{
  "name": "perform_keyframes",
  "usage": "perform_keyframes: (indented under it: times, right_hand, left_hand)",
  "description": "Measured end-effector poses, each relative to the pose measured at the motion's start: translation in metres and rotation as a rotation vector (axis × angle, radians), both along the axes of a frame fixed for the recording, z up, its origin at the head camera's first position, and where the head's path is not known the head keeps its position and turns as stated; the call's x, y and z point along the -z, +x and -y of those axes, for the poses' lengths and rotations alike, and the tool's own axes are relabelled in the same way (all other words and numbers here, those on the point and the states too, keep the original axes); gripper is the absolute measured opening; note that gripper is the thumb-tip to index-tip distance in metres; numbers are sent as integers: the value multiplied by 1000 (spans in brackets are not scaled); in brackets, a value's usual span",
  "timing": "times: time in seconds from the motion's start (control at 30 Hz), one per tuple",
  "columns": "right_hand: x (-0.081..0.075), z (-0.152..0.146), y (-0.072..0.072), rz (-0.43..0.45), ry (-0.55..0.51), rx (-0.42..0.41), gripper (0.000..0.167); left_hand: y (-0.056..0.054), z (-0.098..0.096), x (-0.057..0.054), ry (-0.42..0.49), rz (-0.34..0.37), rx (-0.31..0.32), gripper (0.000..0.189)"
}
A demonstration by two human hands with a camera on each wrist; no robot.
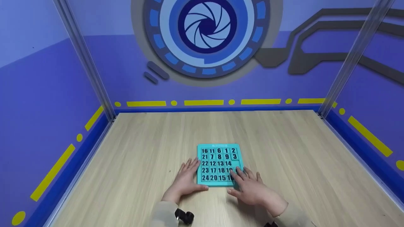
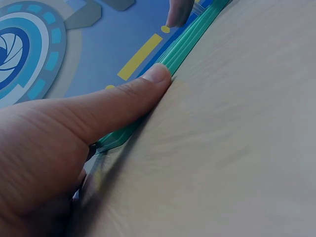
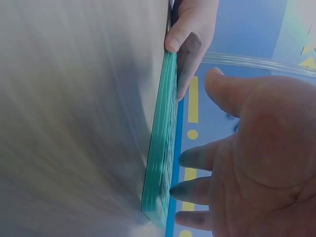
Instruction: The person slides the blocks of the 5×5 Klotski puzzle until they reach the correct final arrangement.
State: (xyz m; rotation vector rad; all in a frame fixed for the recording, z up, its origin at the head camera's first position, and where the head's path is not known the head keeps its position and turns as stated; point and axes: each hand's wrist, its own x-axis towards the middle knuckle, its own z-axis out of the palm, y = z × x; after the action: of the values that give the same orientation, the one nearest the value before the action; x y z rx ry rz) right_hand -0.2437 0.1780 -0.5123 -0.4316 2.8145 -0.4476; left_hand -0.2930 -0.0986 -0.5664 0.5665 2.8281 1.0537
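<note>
A teal number slide puzzle [image 1: 216,167] lies flat on the table, its tiles printed with black numbers. The gap among the tiles shows at the right end of the third row. My left hand [image 1: 186,180] holds the lower left corner, fingers along the left side and thumb [image 2: 157,74] against the near edge. Over the lower right tiles hovers my right hand [image 1: 252,189], fingers extended and spread. In the right wrist view its fingertips [image 3: 190,190] sit close to the puzzle's face; contact is unclear. Those fingers hide part of the lower right tiles.
The wooden table [image 1: 142,142] extends around the puzzle on all sides. Blue and purple wall panels [image 1: 120,69] with yellow marks enclose the back and sides. Metal posts [image 1: 85,60] stand at the back corners. A black device [image 1: 184,216] is strapped at the left wrist.
</note>
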Motion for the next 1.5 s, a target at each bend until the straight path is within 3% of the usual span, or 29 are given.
perform_keyframes:
  times: [1.1, 1.5]
  right_hand:
    - [10, 0, -23, -33, -49, 14, 81]
    - [8, 0, -23, -31, -62, 22, 82]
  left_hand:
    - [2, -1, -2, 5, 7, -4, 114]
    - [1, 0, 0, -14, -1, -7, 115]
